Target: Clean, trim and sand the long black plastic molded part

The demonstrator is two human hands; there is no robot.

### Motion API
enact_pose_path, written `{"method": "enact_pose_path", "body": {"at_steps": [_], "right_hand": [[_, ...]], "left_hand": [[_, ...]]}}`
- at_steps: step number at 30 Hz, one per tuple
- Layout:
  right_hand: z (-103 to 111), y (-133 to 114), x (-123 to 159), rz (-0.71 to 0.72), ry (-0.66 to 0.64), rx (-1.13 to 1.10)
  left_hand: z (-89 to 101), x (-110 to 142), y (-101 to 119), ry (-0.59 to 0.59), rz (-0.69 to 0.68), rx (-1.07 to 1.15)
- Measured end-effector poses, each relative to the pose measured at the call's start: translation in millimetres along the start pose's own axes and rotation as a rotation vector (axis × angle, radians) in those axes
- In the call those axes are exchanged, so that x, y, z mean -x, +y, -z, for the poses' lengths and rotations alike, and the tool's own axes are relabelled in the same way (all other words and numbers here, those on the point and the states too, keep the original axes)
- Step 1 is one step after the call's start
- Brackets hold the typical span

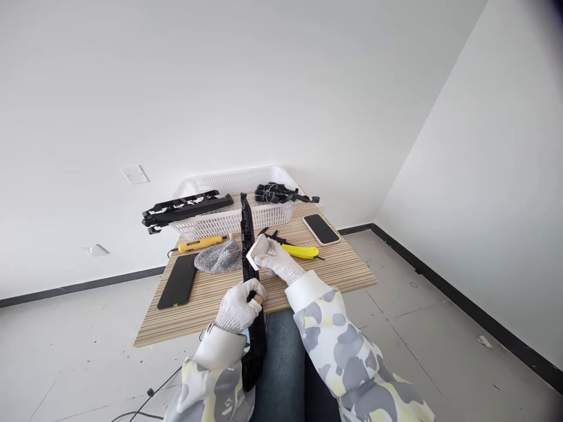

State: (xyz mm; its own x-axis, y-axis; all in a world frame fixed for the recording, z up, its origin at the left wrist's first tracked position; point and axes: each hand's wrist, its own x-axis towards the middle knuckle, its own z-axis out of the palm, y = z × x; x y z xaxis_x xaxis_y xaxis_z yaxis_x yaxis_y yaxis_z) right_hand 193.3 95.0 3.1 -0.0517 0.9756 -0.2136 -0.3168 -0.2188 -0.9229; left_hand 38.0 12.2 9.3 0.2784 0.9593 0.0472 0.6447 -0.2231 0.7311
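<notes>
My left hand, in a white knit glove, is closed around a long black plastic trim part. The part stretches from my lap up over the table's near edge, its far end reaching the basket's front wall. In my right hand, gloved too, is a flat white block pressed against or just beside the part's right side; whether they touch I cannot tell. Close to my right hand lie a yellow-handled cutter and some small black pieces. A grey cloth rests left of the part.
A white plastic basket stands at the table's back, with black plastic parts at its left and a bundle of black parts at its right. A yellow corded tool, a dark phone and a pink-edged phone lie on the striped table.
</notes>
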Motion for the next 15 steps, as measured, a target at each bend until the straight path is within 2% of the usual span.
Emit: {"method": "enact_pose_path", "body": {"at_steps": [3,6,10,13,15], "right_hand": [[-1.9,-3.4,-0.3,-0.009,0.135,0.065],[-4.3,-6.0,4.3,-0.020,0.253,0.022],[-9.9,-8.4,13.0,-0.059,0.189,0.040],[-15.1,-6.8,16.3,-0.017,0.248,-0.006],[-18.0,-4.0,17.3,-0.008,0.214,-0.011]], "left_hand": [[-1.0,0.5,-1.2,-0.013,-0.007,0.005],[-0.6,1.5,-2.9,-0.022,0.007,-0.005],[1.1,3.2,-4.6,-0.017,-0.004,0.018],[1.2,4.2,-3.4,-0.023,0.006,0.021],[0.9,4.7,-1.2,-0.014,0.015,0.027]]}}
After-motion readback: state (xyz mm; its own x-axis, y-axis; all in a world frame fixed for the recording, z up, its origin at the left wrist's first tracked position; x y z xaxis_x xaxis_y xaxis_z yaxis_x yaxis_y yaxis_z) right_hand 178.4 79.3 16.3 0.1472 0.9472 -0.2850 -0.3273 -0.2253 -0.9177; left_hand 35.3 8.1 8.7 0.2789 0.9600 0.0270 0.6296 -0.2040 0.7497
